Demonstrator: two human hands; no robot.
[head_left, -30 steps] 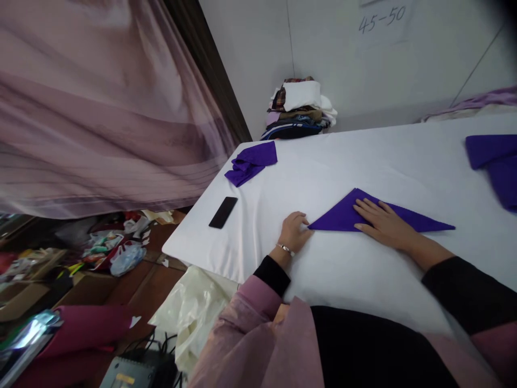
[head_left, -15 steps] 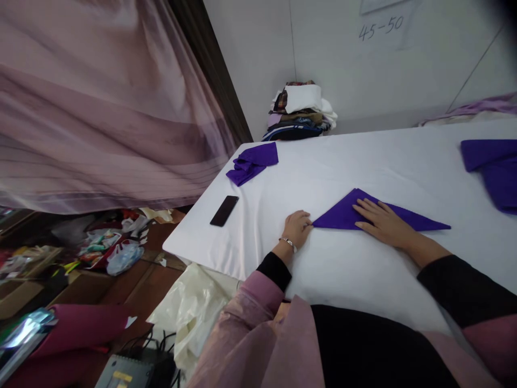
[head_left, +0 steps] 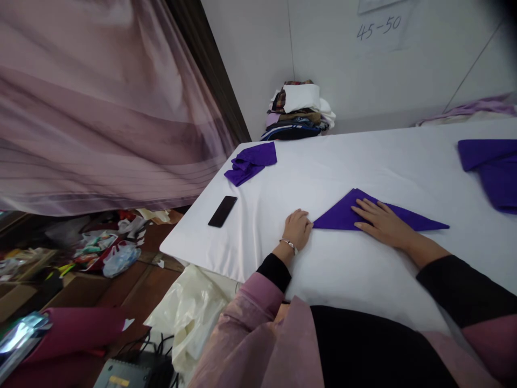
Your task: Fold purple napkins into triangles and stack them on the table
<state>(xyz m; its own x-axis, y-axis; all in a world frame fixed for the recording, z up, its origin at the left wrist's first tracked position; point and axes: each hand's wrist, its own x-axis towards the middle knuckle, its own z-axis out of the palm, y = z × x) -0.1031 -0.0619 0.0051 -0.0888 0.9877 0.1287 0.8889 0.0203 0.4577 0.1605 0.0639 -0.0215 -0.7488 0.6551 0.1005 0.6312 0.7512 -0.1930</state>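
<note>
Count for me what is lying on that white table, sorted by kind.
Purple cloths: 3 – the triangle-folded purple cloth under the right hand with the left hand at its corner, the crumpled purple cloth, the flat purple cloth at the right edge.
Black phones: 1 – the black phone.
Total: 4

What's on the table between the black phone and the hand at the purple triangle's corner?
Nothing: the head view shows only bare white table cover between the phone and the left hand at the purple triangle.

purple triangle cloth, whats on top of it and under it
The right hand lies flat on the purple triangle cloth; the left hand pinches its left tip. Under it is the white table; anything between is covered.
</note>
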